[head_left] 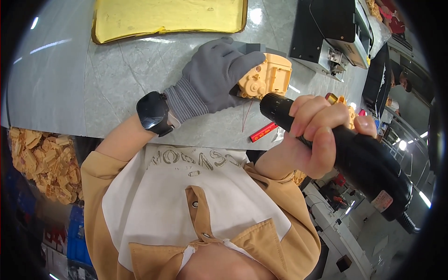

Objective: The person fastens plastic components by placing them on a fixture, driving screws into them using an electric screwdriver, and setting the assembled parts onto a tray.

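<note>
In a grey knit glove, my left hand (217, 72) closes around an orange-yellow plastic housing (268, 77) with round gear-like shapes and a rectangular recess moulded into its face. A grey block (255, 47) shows just behind the housing. My bare right hand (319, 126) wraps its fingers around a black electric screwdriver (373, 168), whose cable leaves the rear end. The screwdriver's nose meets the lower edge of the housing; its bit is mostly hidden there, so I cannot tell whether it touches a screw.
A yellow tray (168, 16) lies at the table's far side. To the right stands a black boxy machine (322, 39) with a metal front. A red stick-like object (263, 132) and thin red wire lie near me. Piled orange-yellow plastic parts (46, 163) sit at lower left.
</note>
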Tool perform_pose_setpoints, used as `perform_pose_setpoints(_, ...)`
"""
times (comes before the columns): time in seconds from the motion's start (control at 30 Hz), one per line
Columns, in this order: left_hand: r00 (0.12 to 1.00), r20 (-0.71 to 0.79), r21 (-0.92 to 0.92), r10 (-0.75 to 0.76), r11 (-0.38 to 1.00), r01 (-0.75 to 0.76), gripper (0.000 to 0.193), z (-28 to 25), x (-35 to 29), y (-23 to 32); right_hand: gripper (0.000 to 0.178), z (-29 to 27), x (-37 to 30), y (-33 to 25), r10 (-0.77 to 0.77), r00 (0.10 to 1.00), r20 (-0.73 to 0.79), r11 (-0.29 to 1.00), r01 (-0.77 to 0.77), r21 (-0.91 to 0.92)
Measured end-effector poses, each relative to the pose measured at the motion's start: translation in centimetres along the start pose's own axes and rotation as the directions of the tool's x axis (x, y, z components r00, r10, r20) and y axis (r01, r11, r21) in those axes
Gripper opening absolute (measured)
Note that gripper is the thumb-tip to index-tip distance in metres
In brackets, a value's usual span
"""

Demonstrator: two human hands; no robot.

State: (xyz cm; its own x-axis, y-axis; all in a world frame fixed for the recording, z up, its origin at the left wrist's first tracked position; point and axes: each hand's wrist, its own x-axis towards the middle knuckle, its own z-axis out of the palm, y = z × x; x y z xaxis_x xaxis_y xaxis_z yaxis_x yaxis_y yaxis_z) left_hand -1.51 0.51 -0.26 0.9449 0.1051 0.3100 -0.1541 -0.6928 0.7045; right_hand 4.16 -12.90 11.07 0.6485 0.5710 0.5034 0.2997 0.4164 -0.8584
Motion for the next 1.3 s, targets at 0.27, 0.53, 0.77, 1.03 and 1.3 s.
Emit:
perform_pose_setpoints(0.27,1.0,0.012,-0.103,0.029,0.994,-0.028,0.084,0.2,0.1,-0.1,0.051,0.5,-0.3,0.0,-0.01,1.0,0.019,0.997,0.011,-0.076)
perform_pose_setpoints(0.53,1.0,0.02,-0.105,0.013,0.994,-0.011,0.085,0.0,0.1,-0.2,0.038,1.0,-0.3,0.3,0.022,0.999,-0.038,0.975,-0.03,-0.221)
perform_pose_setpoints(0.77,0.996,0.0,-0.054,0.086,0.995,-0.086,0.082,-0.1,0.5,0.0,0.038,0.8,-0.3,0.4,-0.01,0.999,-0.031,0.97,0.002,-0.243)
perform_pose_setpoints(1.03,0.991,0.041,-0.015,0.125,0.992,-0.124,0.074,-0.6,0.4,-0.2,0.053,-1.9,-0.1,-0.4,-0.084,0.994,0.076,0.995,0.088,-0.047)
perform_pose_setpoints(1.3,0.989,0.01,0.039,0.144,0.989,-0.145,0.075,-0.3,1.1,0.4,0.047,-14.3,6.6,-0.8,-0.399,0.756,-0.519,0.876,0.148,-0.458)
